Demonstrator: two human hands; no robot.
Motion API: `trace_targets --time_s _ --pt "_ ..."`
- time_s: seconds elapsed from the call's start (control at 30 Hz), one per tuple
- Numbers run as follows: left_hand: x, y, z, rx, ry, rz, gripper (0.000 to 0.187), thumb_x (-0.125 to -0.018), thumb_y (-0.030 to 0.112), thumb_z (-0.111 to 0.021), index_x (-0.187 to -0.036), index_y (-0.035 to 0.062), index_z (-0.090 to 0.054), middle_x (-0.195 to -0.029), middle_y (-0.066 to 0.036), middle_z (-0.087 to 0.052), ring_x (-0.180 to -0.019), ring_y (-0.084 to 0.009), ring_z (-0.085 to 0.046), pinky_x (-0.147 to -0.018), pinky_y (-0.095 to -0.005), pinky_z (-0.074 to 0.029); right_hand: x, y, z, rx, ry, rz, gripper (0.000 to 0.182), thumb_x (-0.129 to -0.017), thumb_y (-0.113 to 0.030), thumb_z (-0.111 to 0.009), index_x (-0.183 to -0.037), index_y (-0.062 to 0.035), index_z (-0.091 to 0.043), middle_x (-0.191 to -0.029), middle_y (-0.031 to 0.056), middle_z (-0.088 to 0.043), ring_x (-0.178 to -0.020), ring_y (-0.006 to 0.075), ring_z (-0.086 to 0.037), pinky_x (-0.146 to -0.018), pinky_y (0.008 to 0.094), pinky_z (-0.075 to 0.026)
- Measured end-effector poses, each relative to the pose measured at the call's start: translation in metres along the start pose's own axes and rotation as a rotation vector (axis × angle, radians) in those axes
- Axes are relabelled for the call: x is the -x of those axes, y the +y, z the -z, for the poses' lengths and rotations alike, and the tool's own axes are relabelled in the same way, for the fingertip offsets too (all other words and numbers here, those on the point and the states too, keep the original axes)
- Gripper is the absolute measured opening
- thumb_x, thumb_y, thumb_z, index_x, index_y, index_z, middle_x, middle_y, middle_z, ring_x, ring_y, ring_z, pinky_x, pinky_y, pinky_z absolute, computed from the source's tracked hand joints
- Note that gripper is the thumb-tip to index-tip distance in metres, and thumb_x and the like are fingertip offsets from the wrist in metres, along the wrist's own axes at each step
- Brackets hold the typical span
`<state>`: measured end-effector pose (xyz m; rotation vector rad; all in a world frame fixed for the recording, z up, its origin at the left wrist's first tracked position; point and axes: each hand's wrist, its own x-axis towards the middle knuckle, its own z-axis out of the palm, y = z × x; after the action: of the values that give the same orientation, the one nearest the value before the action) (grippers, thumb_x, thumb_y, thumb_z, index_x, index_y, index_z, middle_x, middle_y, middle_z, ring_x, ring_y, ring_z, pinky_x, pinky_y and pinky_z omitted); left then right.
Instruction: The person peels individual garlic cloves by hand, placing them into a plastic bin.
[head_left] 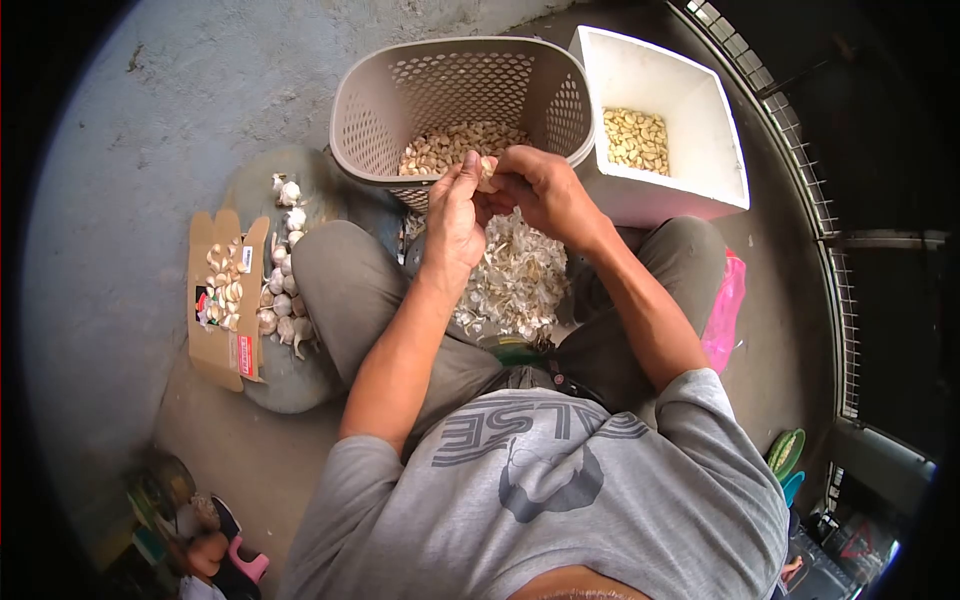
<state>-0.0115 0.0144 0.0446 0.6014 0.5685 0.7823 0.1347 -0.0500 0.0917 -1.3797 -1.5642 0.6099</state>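
Between the fingertips of both hands is a garlic clove [487, 172], held in front of the basket's near rim. My left hand [455, 218] is closed on it with the thumb pointing up. My right hand [543, 195] is curled against the clove's other side, its fingertips partly hidden. Loose garlic skins [517, 275] lie heaped below the hands, between the legs. Beyond the hands, a brown perforated basket [365, 130] contains many garlic cloves [455, 145] with skins on.
A white foam box [690, 110] at the right holds peeled cloves [636, 140]. Whole garlic bulbs [283, 280] lie on a round surface at the left, beside an opened cardboard box [222, 365] with cloves on it. A pink bag [725, 315] is by the right knee.
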Motion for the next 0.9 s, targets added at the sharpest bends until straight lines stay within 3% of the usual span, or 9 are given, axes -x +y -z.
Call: trace_targets --time_s 0.03,0.1,0.17,0.4,0.5,0.6,0.73,0.77,0.9 --pt "0.0 -0.003 -0.002 0.041 0.021 0.005 0.032 -0.105 0.035 -0.061 -0.105 0.0039 -0.066 -0.087 -0.007 -0.068 -0.073 -0.0185 -0.069 -0.064 -0.0337 -0.059 0.001 -0.004 0.0 0.149 0.017 0.107 0.013 -0.088 -0.004 -0.072 -0.093 0.0017 -0.061 -0.081 0.0164 -0.062 -0.074 0.0324 -0.067 -0.067 0.0418 -0.053" --pt "0.001 -0.006 -0.007 0.091 0.069 0.029 0.031 -0.104 0.035 -0.064 -0.1 0.0046 -0.065 -0.083 -0.005 -0.066 -0.066 -0.0185 -0.068 -0.057 -0.0312 -0.058 0.002 -0.006 -0.001 0.112 0.047 0.019 0.012 -0.089 -0.003 -0.071 -0.092 0.0017 -0.06 -0.08 0.0164 -0.063 -0.074 0.031 -0.067 -0.066 0.0411 -0.053" --pt "0.002 0.002 -0.009 0.027 -0.011 0.04 0.031 -0.104 0.034 -0.064 -0.1 0.0041 -0.065 -0.084 -0.006 -0.067 -0.066 -0.0182 -0.068 -0.057 -0.0311 -0.059 0.002 -0.009 0.0 -0.055 0.101 -0.128 0.011 -0.091 -0.001 -0.069 -0.092 0.0022 -0.059 -0.078 0.017 -0.063 -0.072 0.0286 -0.067 -0.066 0.0394 -0.052" --pt "0.005 0.003 -0.019 0.054 -0.041 0.001 0.023 -0.103 0.029 -0.067 -0.107 0.0065 -0.062 -0.09 -0.007 -0.069 -0.067 -0.0191 -0.069 -0.063 -0.0334 -0.061 -0.009 -0.003 0.009 0.11 0.259 -0.012 0.007 -0.091 0.0 -0.068 -0.092 0.0034 -0.061 -0.079 0.0183 -0.066 -0.072 0.0286 -0.068 -0.065 0.0395 -0.052" --pt "0.002 0.002 -0.012 0.08 -0.009 -0.006 0.022 -0.101 0.026 -0.069 -0.108 0.008 -0.06 -0.093 -0.007 -0.07 -0.072 -0.0198 -0.07 -0.067 -0.0353 -0.061 -0.005 -0.011 0.016 0.08 0.175 -0.072 0.007 -0.089 0.001 -0.068 -0.094 0.0036 -0.064 -0.08 0.0179 -0.067 -0.075 0.03 -0.07 -0.068 0.0401 -0.054" --pt "-0.001 0.0 -0.006 0.069 0.036 -0.023 0.021 -0.102 0.026 -0.068 -0.109 0.008 -0.06 -0.094 -0.009 -0.07 -0.078 -0.0212 -0.07 -0.071 -0.0371 -0.06 0.001 -0.015 0.024 0.015 -0.203 -0.077 0.011 -0.087 0.001 -0.07 -0.097 0.0032 -0.066 -0.082 0.0169 -0.07 -0.078 0.031 -0.072 -0.07 0.0397 -0.055" --pt "0.001 0.002 -0.007 -0.001 0.041 -0.02 0.019 -0.102 0.024 -0.068 -0.108 0.0083 -0.059 -0.095 -0.008 -0.071 -0.082 -0.0202 -0.069 -0.076 -0.0366 -0.058 -0.002 -0.018 0.025 0.097 -0.056 -0.034 0.013 -0.088 -0.004 -0.075 -0.096 0.0022 -0.068 -0.085 0.0133 -0.07 -0.076 0.0206 -0.066 -0.071 0.0351 -0.053" --pt "0.001 0.001 -0.007 -0.009 0.047 -0.016 0.019 -0.102 0.024 -0.068 -0.108 0.0085 -0.059 -0.095 -0.008 -0.071 -0.082 -0.0198 -0.069 -0.075 -0.0361 -0.058 -0.003 -0.024 0.031 0.034 -0.077 -0.229 0.016 -0.087 -0.009 -0.076 -0.088 0.0047 -0.068 -0.081 0.0205 -0.071 -0.073 0.0333 -0.069 -0.067 0.0413 -0.052" --pt "0.0 -0.001 -0.005 -0.043 0.05 -0.025 0.018 -0.101 0.024 -0.07 -0.105 0.0093 -0.06 -0.093 -0.008 -0.071 -0.081 -0.0189 -0.067 -0.073 -0.0349 -0.055 0.0 -0.02 0.02 0.183 -0.085 -0.276 0.029 -0.093 -0.021 -0.075 -0.089 0.0064 -0.066 -0.077 0.0241 -0.066 -0.065 0.0339 -0.065 -0.062 0.0429 -0.049"
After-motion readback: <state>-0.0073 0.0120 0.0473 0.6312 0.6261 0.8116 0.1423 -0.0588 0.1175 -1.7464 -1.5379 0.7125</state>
